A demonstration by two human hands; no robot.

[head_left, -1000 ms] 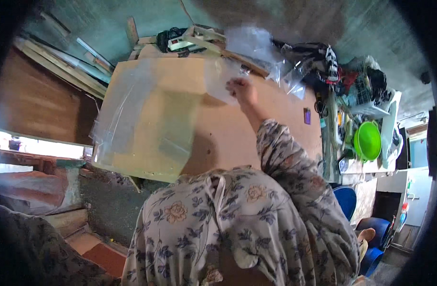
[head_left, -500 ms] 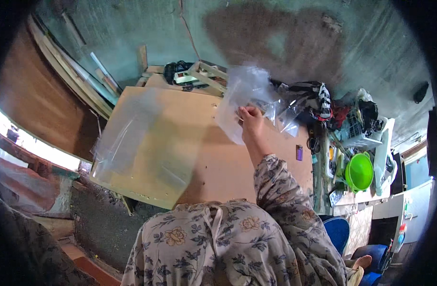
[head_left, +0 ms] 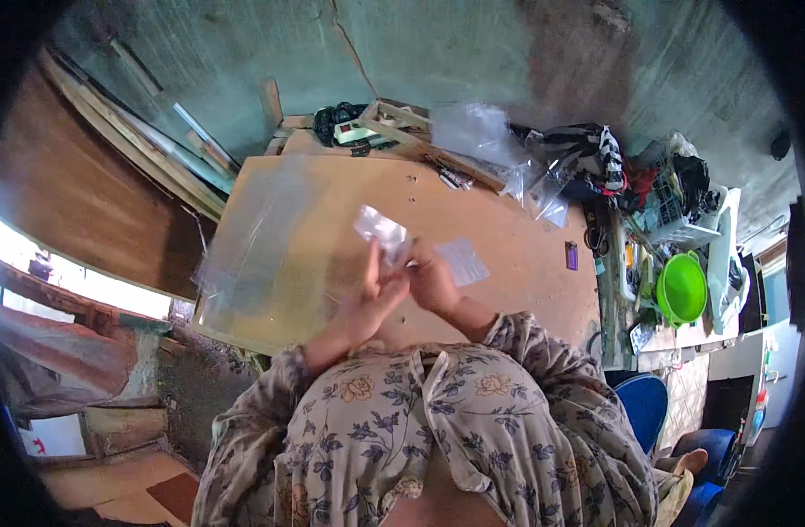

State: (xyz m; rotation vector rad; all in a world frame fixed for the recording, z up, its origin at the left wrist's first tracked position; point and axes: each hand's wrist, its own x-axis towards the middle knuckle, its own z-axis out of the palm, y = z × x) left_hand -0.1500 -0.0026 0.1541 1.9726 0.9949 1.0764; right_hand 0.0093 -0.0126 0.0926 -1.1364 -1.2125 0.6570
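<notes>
A clear plastic bag or sheet [head_left: 380, 228] hangs crumpled between my hands over the middle of the table. My right hand [head_left: 433, 279] is closed on it in a pinch, and another part of clear plastic [head_left: 463, 262] shows to the right of that hand. From the lower left comes my left hand [head_left: 367, 303], its fingers stretched and spread, the fingertips touching or very near my right hand. One of its fingers overlaps the plastic. Whether both plastic parts are one piece I cannot tell.
A large clear sheet [head_left: 253, 228] lies along the left of the wooden table [head_left: 508, 303]. More clear plastic [head_left: 473, 127] rests by a wooden frame [head_left: 460, 167] at the back. A purple lighter [head_left: 571, 256] lies at right, near a green basin [head_left: 682, 290].
My right hand has come back from the far plastic pile toward my body, holding clear plastic. My left hand has entered view and joined it. The view has shifted slightly.
</notes>
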